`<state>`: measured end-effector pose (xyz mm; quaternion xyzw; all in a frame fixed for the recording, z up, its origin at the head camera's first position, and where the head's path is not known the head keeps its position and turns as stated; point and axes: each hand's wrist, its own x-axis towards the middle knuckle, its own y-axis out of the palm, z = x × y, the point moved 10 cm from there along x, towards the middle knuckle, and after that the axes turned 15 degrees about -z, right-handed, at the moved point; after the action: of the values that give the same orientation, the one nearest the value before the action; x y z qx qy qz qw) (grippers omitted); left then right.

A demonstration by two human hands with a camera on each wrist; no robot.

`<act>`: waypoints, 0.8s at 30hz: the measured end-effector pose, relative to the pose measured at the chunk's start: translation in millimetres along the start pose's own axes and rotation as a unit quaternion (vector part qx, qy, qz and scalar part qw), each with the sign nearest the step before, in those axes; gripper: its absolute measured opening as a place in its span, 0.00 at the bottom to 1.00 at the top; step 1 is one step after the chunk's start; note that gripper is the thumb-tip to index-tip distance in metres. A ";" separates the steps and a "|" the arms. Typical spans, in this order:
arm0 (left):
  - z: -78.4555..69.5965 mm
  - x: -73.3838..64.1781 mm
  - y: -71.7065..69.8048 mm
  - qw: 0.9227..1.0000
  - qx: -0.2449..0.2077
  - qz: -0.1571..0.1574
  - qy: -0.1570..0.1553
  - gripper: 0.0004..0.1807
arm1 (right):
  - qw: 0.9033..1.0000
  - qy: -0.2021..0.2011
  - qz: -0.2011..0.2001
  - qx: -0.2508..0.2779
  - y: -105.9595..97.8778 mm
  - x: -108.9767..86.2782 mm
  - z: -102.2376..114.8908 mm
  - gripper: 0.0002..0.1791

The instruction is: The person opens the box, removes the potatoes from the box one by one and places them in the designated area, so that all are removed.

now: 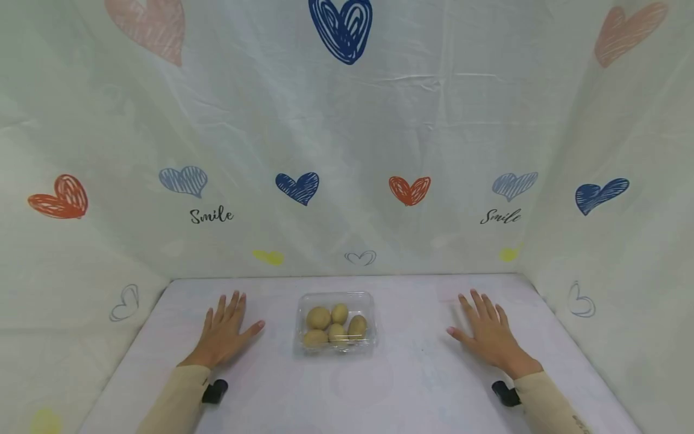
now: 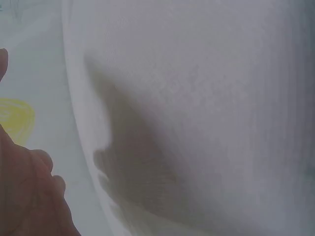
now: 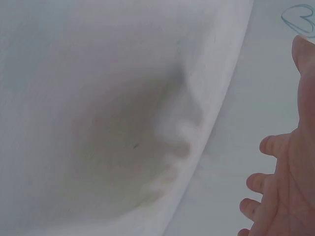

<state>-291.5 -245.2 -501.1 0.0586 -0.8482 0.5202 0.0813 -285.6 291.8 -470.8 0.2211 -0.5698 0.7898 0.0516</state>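
A clear plastic box (image 1: 335, 348) stands on the white table, with several yellowish-brown potatoes (image 1: 318, 317) inside it. To its left, my left hand (image 1: 222, 334) is held over the table with fingers straight and thumb spread toward the box. My right hand (image 1: 490, 337) is farther off on the box's other side, its fingers straight and spread too. Neither hand holds anything. In the left wrist view, part of the left hand (image 2: 29, 191) shows at the left edge above its shadow. The right wrist view has the right palm (image 3: 295, 182) at its right edge.
The white table (image 1: 401, 392) ends at a pale cloth backdrop (image 1: 352, 132) printed with hearts and the word Smile. Cloth also hangs along both sides. A small black device (image 1: 215, 392) sits at the left wrist and another black device (image 1: 506, 393) at the right.
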 end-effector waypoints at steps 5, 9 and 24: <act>-5.3 -1.2 -0.6 1.000 -0.009 -0.010 0.009 0.58 | 1.000 -0.012 -0.010 0.010 3.1 3.2 12.6 0.50; -11.3 -2.9 -0.5 1.000 -0.014 -0.014 0.021 0.59 | 1.000 -0.023 -0.012 0.010 7.3 5.3 23.8 0.51; -41.9 -13.0 6.5 0.998 -0.033 0.004 0.051 0.60 | 0.996 -0.082 -0.015 0.016 24.2 7.8 74.9 0.51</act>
<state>-276.7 -204.8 -490.6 0.0253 -0.8596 0.4950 0.1243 -278.9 213.0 -469.9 0.2944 -0.5559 0.7772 0.0132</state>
